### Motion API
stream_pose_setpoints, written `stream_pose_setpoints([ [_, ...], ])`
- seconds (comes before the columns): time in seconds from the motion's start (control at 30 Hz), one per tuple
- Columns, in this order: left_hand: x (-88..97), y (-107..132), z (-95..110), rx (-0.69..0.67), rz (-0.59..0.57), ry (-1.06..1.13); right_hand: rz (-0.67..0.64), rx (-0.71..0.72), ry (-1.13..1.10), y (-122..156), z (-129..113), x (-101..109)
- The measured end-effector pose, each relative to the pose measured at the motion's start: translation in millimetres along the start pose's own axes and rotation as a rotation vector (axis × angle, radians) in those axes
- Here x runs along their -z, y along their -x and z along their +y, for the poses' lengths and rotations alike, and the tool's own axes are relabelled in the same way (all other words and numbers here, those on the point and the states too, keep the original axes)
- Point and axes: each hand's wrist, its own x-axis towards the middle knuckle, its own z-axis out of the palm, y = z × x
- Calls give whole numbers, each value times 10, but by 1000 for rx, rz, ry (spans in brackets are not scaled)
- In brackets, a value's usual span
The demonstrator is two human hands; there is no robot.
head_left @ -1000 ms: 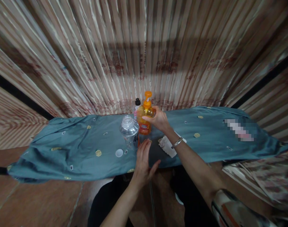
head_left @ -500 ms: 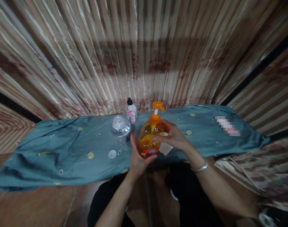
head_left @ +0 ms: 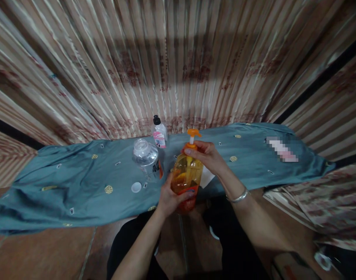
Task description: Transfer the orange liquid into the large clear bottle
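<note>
Orange pump bottle (head_left: pixel 182 177), one: I log it over the near edge of the teal cloth (head_left: pixel 87 182), the left hand (head_left: pixel 169 197) wrapped around its lower body and the right hand (head_left: pixel 209 157) closed on its collar (silver bangle (head_left: pixel 239 197) on that wrist). White cap (head_left: pixel 136 187), one: flat on the cloth. White sheet (head_left: pixel 207 177): partly hidden. Clear jug (head_left: pixel 146 156): upright, left of the pump bottle. Pink-labelled bottle (head_left: pixel 159 135), black-topped: upright beyond the jug. Striped curtain (head_left: pixel 178 74): behind everything.

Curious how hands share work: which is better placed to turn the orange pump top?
Likely the right hand: it grips the amber bottle just below the pump top, while the left hand supports it lower down.
</note>
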Motion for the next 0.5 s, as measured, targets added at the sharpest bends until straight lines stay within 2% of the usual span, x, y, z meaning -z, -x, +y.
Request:
stream_pose_setpoints([
  [0.13,-12,18,51,58,-78,101,-51,-61,-132,-31,55,33],
  [0.33,-17,13,23,77,-58,122,80,5,-64,-62,169,82],
  [0.5,4,-12,-32,70,-11,92,-25,-32,-134,-37,179,69],
])
